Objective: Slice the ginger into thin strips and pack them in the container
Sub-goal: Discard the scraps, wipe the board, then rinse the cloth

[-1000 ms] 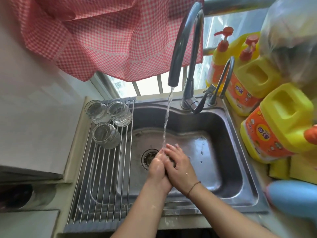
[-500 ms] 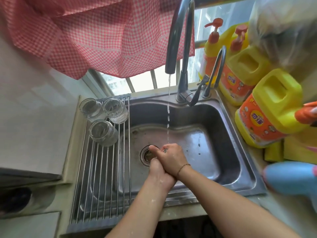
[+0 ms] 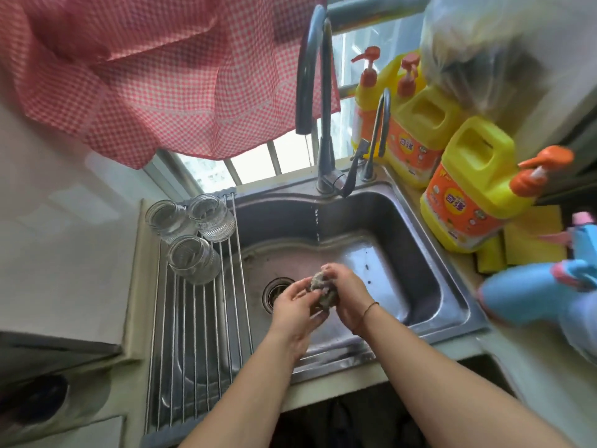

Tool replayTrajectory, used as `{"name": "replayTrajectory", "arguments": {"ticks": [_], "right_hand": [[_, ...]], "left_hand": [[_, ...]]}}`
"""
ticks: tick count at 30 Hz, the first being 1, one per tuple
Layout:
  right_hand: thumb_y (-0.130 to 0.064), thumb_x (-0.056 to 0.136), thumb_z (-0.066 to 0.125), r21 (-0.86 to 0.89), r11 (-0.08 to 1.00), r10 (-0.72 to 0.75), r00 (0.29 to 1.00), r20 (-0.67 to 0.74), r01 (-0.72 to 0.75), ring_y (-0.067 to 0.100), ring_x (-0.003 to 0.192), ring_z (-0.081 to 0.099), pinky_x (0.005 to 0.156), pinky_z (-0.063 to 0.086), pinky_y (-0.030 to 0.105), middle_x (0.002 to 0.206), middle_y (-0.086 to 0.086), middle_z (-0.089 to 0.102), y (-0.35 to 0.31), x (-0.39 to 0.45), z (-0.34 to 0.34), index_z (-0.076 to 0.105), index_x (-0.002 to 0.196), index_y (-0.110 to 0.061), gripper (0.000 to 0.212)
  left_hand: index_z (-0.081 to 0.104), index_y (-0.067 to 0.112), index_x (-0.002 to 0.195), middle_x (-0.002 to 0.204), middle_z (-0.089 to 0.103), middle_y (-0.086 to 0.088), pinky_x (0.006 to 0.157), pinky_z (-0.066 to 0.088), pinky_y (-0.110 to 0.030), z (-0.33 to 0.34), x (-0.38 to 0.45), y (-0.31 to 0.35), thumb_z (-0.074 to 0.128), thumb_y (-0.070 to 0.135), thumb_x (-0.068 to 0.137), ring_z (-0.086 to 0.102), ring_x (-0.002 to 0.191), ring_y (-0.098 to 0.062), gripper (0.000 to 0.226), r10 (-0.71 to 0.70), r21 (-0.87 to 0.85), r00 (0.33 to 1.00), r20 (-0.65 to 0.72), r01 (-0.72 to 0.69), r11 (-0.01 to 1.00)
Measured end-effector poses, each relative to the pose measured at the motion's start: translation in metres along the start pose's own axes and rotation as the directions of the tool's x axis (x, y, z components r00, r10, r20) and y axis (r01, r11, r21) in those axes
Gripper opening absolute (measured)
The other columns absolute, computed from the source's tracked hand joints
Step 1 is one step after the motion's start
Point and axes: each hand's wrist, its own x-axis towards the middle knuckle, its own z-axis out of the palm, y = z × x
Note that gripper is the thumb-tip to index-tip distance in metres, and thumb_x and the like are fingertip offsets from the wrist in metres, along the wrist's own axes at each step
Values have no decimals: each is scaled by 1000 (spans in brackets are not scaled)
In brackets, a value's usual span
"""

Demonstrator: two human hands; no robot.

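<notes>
Stainless sink (image 3: 433, 276) under the hands, drain (image 3: 274, 291) just left of them. Gooseneck faucet (image 3: 315, 92) beyond, a few drops falling. Barred window (image 3: 258, 160) behind it, daylight coming in, red gingham curtain (image 3: 155, 69) upper left. Pale wall (image 3: 61, 240) far left.

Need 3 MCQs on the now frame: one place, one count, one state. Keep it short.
1. Where do the glass jars sit?
A. on the drying rack left of the sink
B. in the basin
C. on the windowsill

2. How many jars are on the rack?
A. two
B. three
C. five

3. What is the state of the ginger?
A. sliced
B. whole, held by both hands
C. lying by the drain

Key: 1 A, the jars rest on the rack's rods. 2 B, three jars are grouped there. 3 B, the left hand and right hand grip one lump above the basin.
</notes>
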Motion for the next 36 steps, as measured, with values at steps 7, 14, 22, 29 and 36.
{"name": "replayTrajectory", "arguments": {"ticks": [7, 14, 22, 29, 36], "right_hand": [[-6, 82, 74, -137, 966, -211, 974, 78, 220, 22, 77, 66, 67, 56, 32, 87, 10, 67, -4, -75, -85, 61, 104, -3, 25], [-42, 79, 77, -660, 690, -331, 940, 79, 298, 10, 84, 70, 80, 56, 31, 88, 0, 74, 8, -189, -165, 69, 91, -17, 30], [-2, 66, 74, -133, 825, -565, 795, -222, 549, 3, 91, 67, 81, 50, 16, 97, -4, 74, 118, -368, -236, 56, 115, -2, 52], [3, 62, 78, 152, 742, -506, 694, -513, 653, 15, 95, 67, 79, 54, 26, 106, 4, 67, 222, -516, -303, 52, 110, -14, 56], [-12, 68, 81, 214, 581, -281, 440, -853, 785, 12, 79, 63, 75, 53, 22, 86, 6, 67, 260, -601, -345, 60, 122, -22, 59]], "left_hand": [[63, 6, 105, 98, 69, -17, 72, 57, -32, 21, -32, 11, 71, 6, 78, 69, 80, -20, 29, 93, 322, 947, 308, -196, 926], [68, 7, 95, 80, 69, -4, 68, 56, -29, 63, -92, 0, 75, 14, 84, 66, 73, -15, 15, -100, 461, 698, 709, -352, 815], [78, 8, 83, 85, 73, -9, 86, 49, -36, 150, -212, -113, 82, 61, 68, 67, 81, -19, 55, -150, 446, 576, 804, -416, 792], [52, -17, 128, 131, 51, -39, 104, 39, -57, 190, -326, -248, 97, 35, 56, 52, 118, -45, 99, -444, 490, 243, 863, -186, 852], [68, 6, 126, 128, 64, -22, 92, 52, -50, 208, -401, -351, 89, 67, 43, 66, 111, -36, 106, -777, 774, 21, 629, 83, 628]]}}
